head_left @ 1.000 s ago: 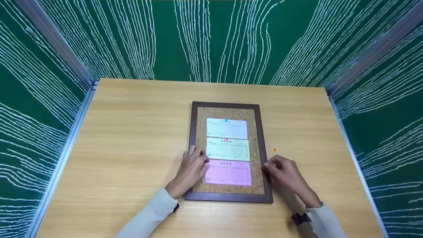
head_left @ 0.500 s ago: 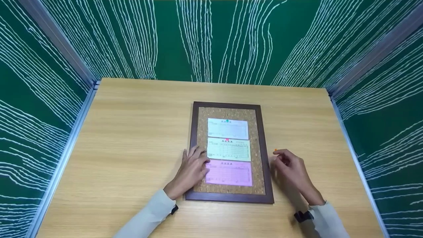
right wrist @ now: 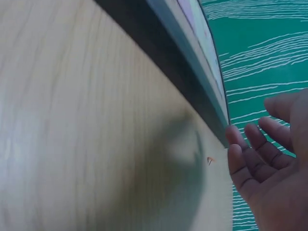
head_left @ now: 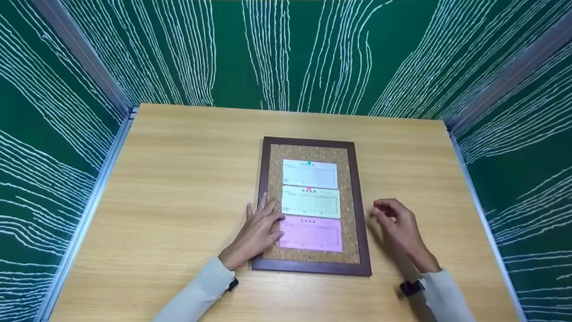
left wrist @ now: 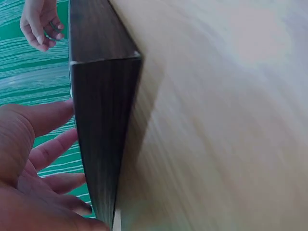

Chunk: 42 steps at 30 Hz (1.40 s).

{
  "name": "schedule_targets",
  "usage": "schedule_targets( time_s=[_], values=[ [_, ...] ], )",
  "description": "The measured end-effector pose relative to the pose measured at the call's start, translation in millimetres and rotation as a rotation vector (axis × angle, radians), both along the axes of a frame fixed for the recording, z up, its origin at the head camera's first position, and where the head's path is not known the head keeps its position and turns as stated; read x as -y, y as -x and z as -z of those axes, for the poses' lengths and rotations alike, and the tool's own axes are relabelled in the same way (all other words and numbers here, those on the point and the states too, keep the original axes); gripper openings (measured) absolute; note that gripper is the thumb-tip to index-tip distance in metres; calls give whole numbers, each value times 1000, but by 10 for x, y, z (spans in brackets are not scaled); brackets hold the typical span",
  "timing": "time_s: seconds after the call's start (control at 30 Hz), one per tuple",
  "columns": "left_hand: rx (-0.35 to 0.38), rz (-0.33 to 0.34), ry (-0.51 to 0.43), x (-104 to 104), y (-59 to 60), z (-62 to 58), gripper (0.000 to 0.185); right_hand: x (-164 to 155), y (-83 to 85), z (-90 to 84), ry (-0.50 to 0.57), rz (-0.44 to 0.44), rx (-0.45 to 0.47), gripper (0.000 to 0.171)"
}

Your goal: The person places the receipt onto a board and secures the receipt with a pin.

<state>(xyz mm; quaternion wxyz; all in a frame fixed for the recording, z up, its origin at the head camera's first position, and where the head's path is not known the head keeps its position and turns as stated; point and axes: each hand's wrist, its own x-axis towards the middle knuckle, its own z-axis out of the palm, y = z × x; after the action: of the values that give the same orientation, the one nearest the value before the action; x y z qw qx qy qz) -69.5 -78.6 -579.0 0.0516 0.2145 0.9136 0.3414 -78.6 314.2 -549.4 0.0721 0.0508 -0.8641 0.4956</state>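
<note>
Lying flat mid-worktop, the dark-framed cork board [head_left: 310, 152] carries three paper slips. Left hand [head_left: 259, 228] rests on its left edge, fingers straight; right hand [head_left: 400, 223] hovers beside the right edge, loosely curled, above woodgrain worktop [head_left: 178, 179].

Wooden surface [head_left: 178, 192]: framed cork board [head_left: 359, 223] lying flat near centre; small orange pin [right wrist: 210, 160] off its right edge.

three slips [head_left: 310, 199] on corkboard [head_left: 351, 205]
</note>
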Motion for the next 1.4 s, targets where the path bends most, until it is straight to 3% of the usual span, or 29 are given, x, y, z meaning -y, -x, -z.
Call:
schedule_targets(
  time_s=[0.17, 0.4, 0.53, 0.83, 1.17, 1.4],
  values=[
    [46, 17, -32, 29, -17, 16, 40, -6, 19, -20, 35, 14, -68, 14],
    [43, 23, -23, 81, -58, 45, 49, -57, 67, 31, 29, 57, -95, 12],
    [54, 23, -13, 102, -73, 45, 54, -104, 92, 85, 21, 77, -86, 12],
    [85, 28, 19, 139, -112, 47, 62, -336, 210, 411, -45, 72, -11, 11],
    [80, 42, 45, 162, -126, 78, 71, -356, 270, 500, -11, 36, 53, 19],
    [66, 46, 37, 164, -132, 89, 70, -325, 314, 560, -115, 63, 55, 14]
  ],
)
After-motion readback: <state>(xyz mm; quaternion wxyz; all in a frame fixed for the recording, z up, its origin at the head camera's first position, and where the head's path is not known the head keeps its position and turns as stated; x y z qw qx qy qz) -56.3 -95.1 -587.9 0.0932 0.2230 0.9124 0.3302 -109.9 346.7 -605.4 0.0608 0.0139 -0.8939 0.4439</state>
